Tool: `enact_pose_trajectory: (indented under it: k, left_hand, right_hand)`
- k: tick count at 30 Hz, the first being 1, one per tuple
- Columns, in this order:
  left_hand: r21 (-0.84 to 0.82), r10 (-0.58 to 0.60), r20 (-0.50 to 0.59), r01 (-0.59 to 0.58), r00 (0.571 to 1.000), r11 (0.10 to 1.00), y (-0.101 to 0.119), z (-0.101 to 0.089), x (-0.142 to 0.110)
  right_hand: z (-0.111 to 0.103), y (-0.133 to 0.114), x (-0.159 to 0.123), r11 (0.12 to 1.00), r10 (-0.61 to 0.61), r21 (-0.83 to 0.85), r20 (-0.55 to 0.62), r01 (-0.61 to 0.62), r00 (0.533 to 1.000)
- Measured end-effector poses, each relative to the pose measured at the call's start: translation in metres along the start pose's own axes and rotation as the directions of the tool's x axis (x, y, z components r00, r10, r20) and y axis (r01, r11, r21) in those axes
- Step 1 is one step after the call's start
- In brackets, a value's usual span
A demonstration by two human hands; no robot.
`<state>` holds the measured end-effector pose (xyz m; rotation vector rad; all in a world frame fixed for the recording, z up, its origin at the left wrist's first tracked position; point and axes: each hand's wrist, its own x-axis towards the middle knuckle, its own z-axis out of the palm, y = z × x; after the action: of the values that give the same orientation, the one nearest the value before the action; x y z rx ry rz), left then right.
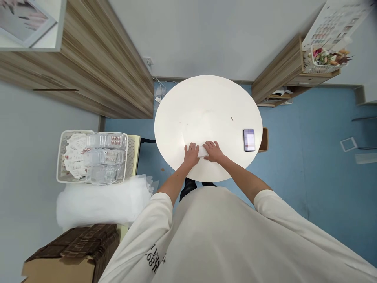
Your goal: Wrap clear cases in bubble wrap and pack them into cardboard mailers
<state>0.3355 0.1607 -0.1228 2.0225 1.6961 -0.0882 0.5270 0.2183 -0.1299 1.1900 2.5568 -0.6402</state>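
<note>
A round white table [207,118] fills the middle of the head view. My left hand [191,154] and my right hand [213,151] lie flat, palms down, near its front edge. Between them, and partly under my right fingers, is a small white folded sheet, likely paper [202,151]. Its outline barely stands out from the tabletop, and my hands hide part of it. Out to the right, near the table's edge, lies a small flat card or packet with a blurred purple-and-white face [249,140].
To the left stands a white basket of clear blister trays and printed cards [92,157], above a white plastic bundle [100,204] and a cardboard box [67,255]. Wood-veneer cabinets [88,67] stand at back left and right. The floor is blue.
</note>
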Motion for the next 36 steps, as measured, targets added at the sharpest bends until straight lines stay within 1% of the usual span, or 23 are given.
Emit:
enact_pose_trajectory:
  k: [4, 7, 10, 13, 16, 20, 22, 25, 29, 33, 35, 36]
  left_hand:
    - [0.04, 0.045, -0.004, -0.045, 0.999, 0.998, 0.004, 0.002, -0.013]
    - [0.058, 0.09, -0.006, -0.089, 0.996, 0.994, 0.008, 0.005, -0.026]
    - [0.063, 0.127, 0.014, -0.128, 0.992, 0.99, 0.009, 0.006, -0.035]
    - [0.056, 0.137, 0.049, -0.139, 0.989, 0.989, 0.009, 0.002, -0.036]
    - [0.036, 0.135, 0.071, -0.138, 0.988, 0.99, 0.007, -0.006, -0.032]
    - [-0.005, 0.084, 0.025, -0.084, 0.996, 0.996, 0.003, -0.016, -0.022]
    - [-0.023, 0.043, -0.015, -0.043, 0.999, 0.999, 0.0, -0.019, -0.016]
    - [-0.027, 0.003, -0.065, -0.005, 0.998, 1.0, -0.004, -0.021, -0.006]
    - [-0.003, -0.022, -0.095, 0.021, 0.995, 1.0, -0.006, -0.022, 0.007]
    - [0.018, -0.068, -0.087, 0.07, 0.994, 0.997, -0.006, -0.02, 0.019]
    - [0.031, -0.068, -0.09, 0.071, 0.994, 0.997, -0.005, -0.018, 0.023]
    - [0.034, -0.053, -0.092, 0.057, 0.994, 0.998, -0.003, -0.017, 0.026]
  right_hand:
    - [0.008, -0.011, -0.013, 0.999, 0.031, -0.028, 0.002, -0.031, 1.0]
    - [0.015, -0.021, -0.027, 0.999, 0.022, -0.043, 0.015, -0.021, 1.0]
    - [0.021, -0.027, -0.038, 0.999, 0.007, -0.052, 0.024, -0.006, 1.0]
    - [0.019, -0.027, -0.041, 0.998, -0.002, -0.059, 0.039, 0.004, 0.999]
    - [0.011, -0.022, -0.035, 0.999, -0.008, -0.042, 0.065, 0.011, 0.998]
    - [-0.007, -0.012, -0.02, 0.999, 0.005, 0.048, 0.105, -0.01, 0.994]
    - [-0.015, -0.007, -0.012, 0.994, 0.046, 0.094, 0.102, -0.056, 0.994]
    - [-0.021, -0.002, 0.0, 0.978, 0.145, 0.139, 0.065, -0.153, 0.987]
    - [-0.021, 0.001, 0.011, 0.966, 0.212, 0.145, 0.032, -0.214, 0.977]
    - [-0.017, 0.004, 0.01, 0.959, 0.258, 0.126, -0.036, -0.252, 0.965]
    - [-0.014, 0.005, 0.007, 0.941, 0.324, 0.13, -0.073, -0.313, 0.943]
    - [-0.012, 0.006, 0.005, 0.922, 0.373, 0.146, -0.081, -0.359, 0.924]
